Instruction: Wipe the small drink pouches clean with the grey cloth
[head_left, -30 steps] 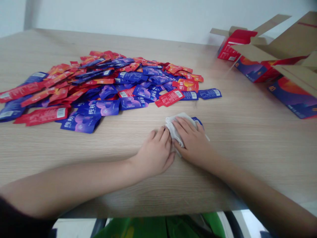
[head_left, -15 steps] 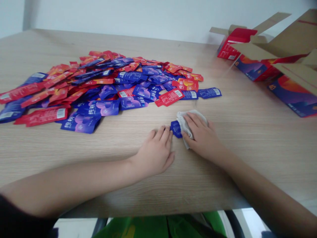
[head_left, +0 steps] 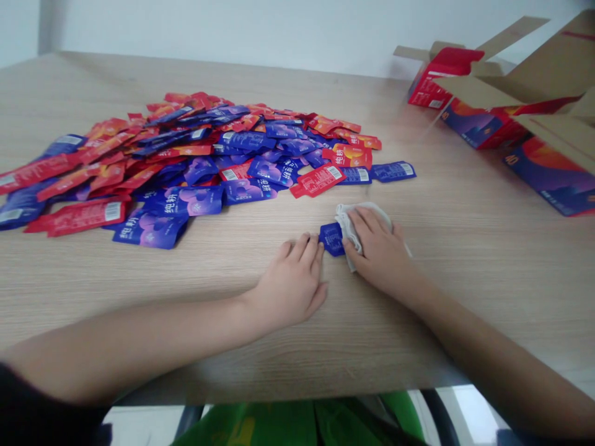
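Note:
A blue sachet [head_left: 331, 240] lies flat on the table with pale print facing up. At its left end, the fingertips of my left hand [head_left: 297, 279] hold it down, fingers close together and thumb out to the side. My right hand [head_left: 379, 244] grips a folded whitish cloth [head_left: 351, 223] and presses it over the sachet's right part, which is hidden underneath. Beyond both hands spreads a large heap of red and blue sachets [head_left: 242, 145], several with barcodes showing.
Opened cardboard boxes stand at the right: a small red box [head_left: 425, 87] at the back, a blue and red box [head_left: 478, 124] and a larger one [head_left: 553, 173] nearer. Their flaps stick out. The wooden table's [head_left: 260, 378] front edge is close to my body.
My right hand and the cloth have shifted slightly right along the sachet, so a little more of its blue surface shows. My left hand stays in place.

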Demonstrator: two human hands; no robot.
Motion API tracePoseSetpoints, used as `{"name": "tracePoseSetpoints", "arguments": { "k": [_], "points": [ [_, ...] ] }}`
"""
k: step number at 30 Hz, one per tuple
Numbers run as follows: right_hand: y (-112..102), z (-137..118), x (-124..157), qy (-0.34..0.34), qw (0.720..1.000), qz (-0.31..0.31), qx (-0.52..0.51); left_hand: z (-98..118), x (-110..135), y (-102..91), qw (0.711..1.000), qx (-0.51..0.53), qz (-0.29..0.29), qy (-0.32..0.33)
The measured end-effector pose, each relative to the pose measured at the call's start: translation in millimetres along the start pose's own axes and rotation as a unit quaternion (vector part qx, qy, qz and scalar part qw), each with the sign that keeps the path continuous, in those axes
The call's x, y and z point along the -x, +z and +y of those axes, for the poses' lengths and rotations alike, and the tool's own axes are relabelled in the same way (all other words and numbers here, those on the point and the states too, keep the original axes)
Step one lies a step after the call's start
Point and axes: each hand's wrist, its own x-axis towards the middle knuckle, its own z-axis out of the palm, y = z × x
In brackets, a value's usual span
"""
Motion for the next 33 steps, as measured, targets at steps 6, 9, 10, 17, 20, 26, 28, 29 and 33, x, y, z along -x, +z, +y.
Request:
{"name": "tracePoseSetpoints", "arguments": {
  "k": [6, 9, 10, 17, 20, 26, 28, 29, 33],
  "points": [
    [0.7, -16.4, 4.1, -0.108, 0.994, -0.015, -0.023, -1.0, -0.2, -0.3, 1.000, 0.007, 0.006, 0.012],
    [-0.1, -2.5, 1.2, -0.043, 0.999, -0.014, -0.019, -0.5, 0.3, -0.3, 1.000, 0.007, 0.001, 0.003],
    [0.4, 1.8, 0.0, -0.016, 1.000, -0.008, -0.014, -0.3, 0.5, -0.3, 1.000, 0.007, -0.001, 0.002],
    [1.8, -19.9, 4.4, -0.089, 0.996, -0.005, -0.002, -0.1, 0.2, -1.8, 1.000, 0.010, 0.005, 0.007],
    [-1.6, -14.4, 5.1, -0.080, 0.997, -0.022, -0.001, -0.1, 0.4, -2.3, 1.000, 0.008, 0.004, 0.007],
    [1.9, 1.5, 3.1, 0.014, 1.000, 0.002, 0.026, 0.3, 0.4, -1.3, 1.000, 0.006, -0.002, 0.002],
    [3.0, -9.6, 5.2, -0.043, 0.999, 0.001, 0.018, -0.1, 0.2, -1.3, 1.000, 0.006, 0.004, 0.005],
    [2.8, -15.1, 6.5, -0.076, 0.997, -0.003, 0.010, -0.3, 0.1, -1.4, 1.000, 0.007, 0.005, 0.008],
    [-0.5, -15.9, 8.2, -0.091, 0.996, -0.018, 0.001, -0.2, 0.1, -1.6, 1.000, 0.011, 0.007, 0.009]
  ]
}}
